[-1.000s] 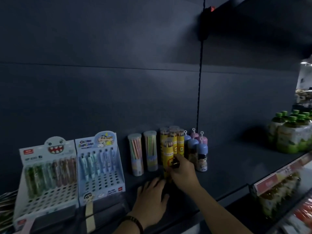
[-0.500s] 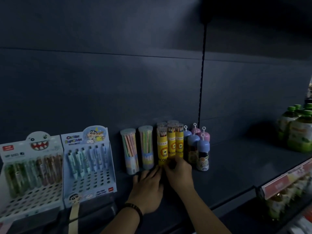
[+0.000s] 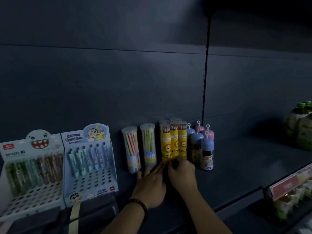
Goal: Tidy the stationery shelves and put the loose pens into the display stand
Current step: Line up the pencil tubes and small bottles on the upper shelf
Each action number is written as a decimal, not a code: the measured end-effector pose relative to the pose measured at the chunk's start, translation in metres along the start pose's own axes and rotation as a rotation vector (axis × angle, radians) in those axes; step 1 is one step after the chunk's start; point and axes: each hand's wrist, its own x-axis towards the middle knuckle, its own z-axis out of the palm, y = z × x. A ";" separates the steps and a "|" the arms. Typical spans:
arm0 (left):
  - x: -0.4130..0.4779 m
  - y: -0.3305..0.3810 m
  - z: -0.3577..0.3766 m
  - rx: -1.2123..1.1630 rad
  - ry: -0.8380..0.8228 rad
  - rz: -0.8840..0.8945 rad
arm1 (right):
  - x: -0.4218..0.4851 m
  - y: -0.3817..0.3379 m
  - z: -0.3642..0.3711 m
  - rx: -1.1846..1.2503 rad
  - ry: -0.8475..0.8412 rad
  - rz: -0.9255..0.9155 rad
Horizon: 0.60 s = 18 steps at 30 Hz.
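Observation:
Several yellow coloured-pencil tubes (image 3: 166, 146) stand upright in a cluster on the dark shelf (image 3: 236, 166). My right hand (image 3: 181, 174) is at the foot of the front yellow tube, its fingers curled round the base. My left hand (image 3: 150, 186), with a bead bracelet on the wrist, lies flat on the shelf. Its straight fingers reach the base of the HB pencil tube (image 3: 149, 144). A pastel pencil tube (image 3: 131, 149) stands left of that. The blue cartoon display stand (image 3: 91, 166) holds several pens in its back rows.
A white monster-face display stand (image 3: 30, 174) with pens sits at the far left. Small jars with blue and pink caps (image 3: 206, 152) stand right of the yellow tubes. Green drink bottles (image 3: 298, 125) are at the far right. A red price label (image 3: 287, 184) marks the lower shelf's edge.
My right hand has slid down from the middle of the front yellow tube to its base, and the tube now stands with the others. My left hand has moved forward to the HB tube.

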 end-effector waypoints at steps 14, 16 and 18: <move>-0.140 -0.024 -0.083 -0.241 0.158 -0.063 | -0.009 -0.020 -0.011 -0.026 -0.150 0.018; -0.176 -0.044 -0.104 -0.224 0.190 -0.107 | -0.020 -0.037 -0.009 0.030 -0.142 0.003; -0.210 -0.067 -0.125 -0.189 0.241 -0.154 | -0.034 -0.066 0.001 0.105 -0.146 -0.029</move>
